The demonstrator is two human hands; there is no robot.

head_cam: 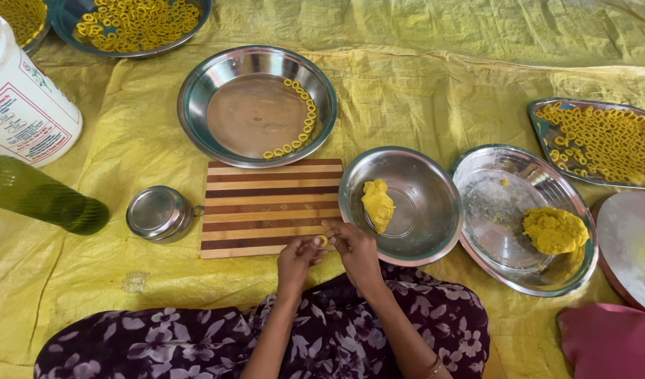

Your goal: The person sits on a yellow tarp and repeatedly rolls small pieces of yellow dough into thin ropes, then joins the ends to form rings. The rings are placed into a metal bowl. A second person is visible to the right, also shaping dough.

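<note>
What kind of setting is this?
Likely a home floor workspace for handmade snacks: a yellow plastic sheet covers the ground, round steel plates hold small yellow dough rings, and both hands shape one over a striped wooden board.

The white tub (24,98) and green bottle (42,200) are cut by the left edge; 2 dishes of yellow rings (136,24) run off the top; fingertips hide most of the dough ring (323,240); the pink cloth (606,340) leaves the bottom corner.
</note>
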